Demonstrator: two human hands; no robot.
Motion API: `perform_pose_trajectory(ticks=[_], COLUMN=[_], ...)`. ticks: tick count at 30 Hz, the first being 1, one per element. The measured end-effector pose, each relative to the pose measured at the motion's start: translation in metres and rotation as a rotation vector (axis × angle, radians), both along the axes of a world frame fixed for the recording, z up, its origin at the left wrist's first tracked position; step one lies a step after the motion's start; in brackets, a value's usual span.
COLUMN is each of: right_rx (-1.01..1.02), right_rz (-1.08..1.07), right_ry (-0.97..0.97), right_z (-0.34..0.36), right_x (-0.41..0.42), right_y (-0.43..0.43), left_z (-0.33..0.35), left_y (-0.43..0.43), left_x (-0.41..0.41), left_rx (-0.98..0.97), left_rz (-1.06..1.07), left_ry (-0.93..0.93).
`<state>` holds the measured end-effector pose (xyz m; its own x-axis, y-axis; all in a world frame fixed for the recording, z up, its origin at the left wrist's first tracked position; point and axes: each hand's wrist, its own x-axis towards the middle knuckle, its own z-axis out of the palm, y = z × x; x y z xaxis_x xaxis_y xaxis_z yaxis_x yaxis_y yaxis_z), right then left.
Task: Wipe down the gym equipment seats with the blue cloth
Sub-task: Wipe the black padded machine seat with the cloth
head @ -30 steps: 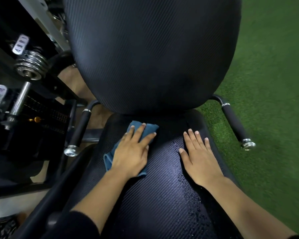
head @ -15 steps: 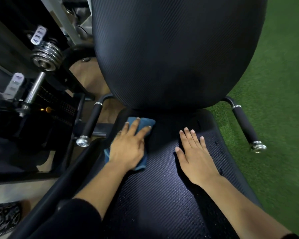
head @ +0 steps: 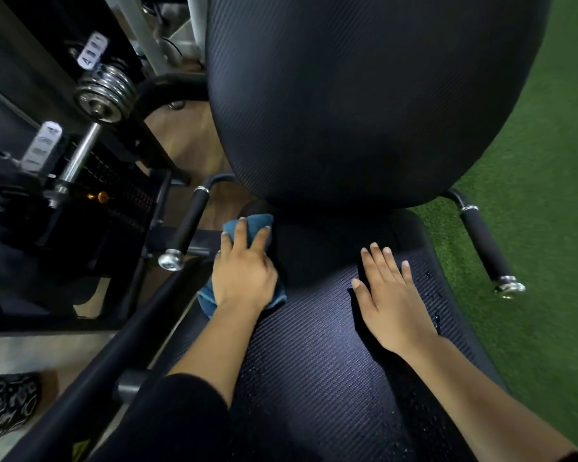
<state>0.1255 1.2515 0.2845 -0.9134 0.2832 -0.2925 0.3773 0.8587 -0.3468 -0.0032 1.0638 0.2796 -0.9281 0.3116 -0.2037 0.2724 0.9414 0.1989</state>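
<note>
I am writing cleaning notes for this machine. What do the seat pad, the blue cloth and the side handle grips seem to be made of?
Seat pad: likely vinyl, black, fine ribbed weave pattern, slight sheen; droplets bead on it.
Blue cloth: soft matte fabric, perhaps microfibre; it folds under the left hand.
Handle grips: matte black, probably foam or rubber, with shiny metal end caps.

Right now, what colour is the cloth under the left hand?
The cloth is blue, seen best in the head view.

Dim overall. Overhead light leaves a pale sheen on the seat (head: 314, 345); deep shadow under the backrest (head: 364, 95). Wide-angle bowing at edges. Machine frame (head: 30, 128) at left dark, soft.
</note>
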Motion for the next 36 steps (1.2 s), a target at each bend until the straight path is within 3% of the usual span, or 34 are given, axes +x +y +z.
perform_pose_trajectory(ticks=[3, 6, 8, 11, 14, 16, 22, 28, 32, 36], right_rx=[0.013, 0.018, 0.017, 0.016, 0.008, 0.008, 0.010, -0.010, -0.008, -0.022], right_rz=[-0.026, -0.045, -0.055, -0.060, -0.082, -0.087, -0.094, -0.081, -0.066, -0.058], right_ry=[0.006, 0.004, 0.007, 0.010, -0.016, -0.024, -0.049, -0.015, -0.011, -0.018], right_z=[0.000, -0.001, -0.001, -0.001, 0.000, 0.001, -0.001, -0.001, -0.001, -0.001], right_x=[0.002, 0.006, 0.008, 0.011, 0.016, 0.020, 0.028, 0.018, 0.013, 0.012], right_y=[0.009, 0.015, 0.019, 0.025, 0.036, 0.043, 0.047, 0.044, 0.043, 0.041], left_z=[0.008, 0.009, 0.005, -0.005, -0.007, -0.003, -0.001, -0.010, -0.009, -0.007], left_y=[0.032, 0.047, 0.040, 0.029, 0.044, 0.066, 0.099, 0.043, 0.054, 0.053], left_x=[0.014, 0.040, 0.029, -0.010, -0.021, -0.008, 0.024, -0.024, -0.017, -0.005], left_rx=[-0.061, 0.028, 0.082, -0.001, -0.124, -0.129, 0.009, -0.039, -0.063, -0.031], left_rz=[-0.006, -0.364, -0.478, -0.199, 0.098, 0.054, -0.409, -0.109, 0.045, -0.061], left_ry=[0.009, 0.011, -0.009, 0.040, -0.033, -0.005, -0.020, 0.038, 0.036, 0.038])
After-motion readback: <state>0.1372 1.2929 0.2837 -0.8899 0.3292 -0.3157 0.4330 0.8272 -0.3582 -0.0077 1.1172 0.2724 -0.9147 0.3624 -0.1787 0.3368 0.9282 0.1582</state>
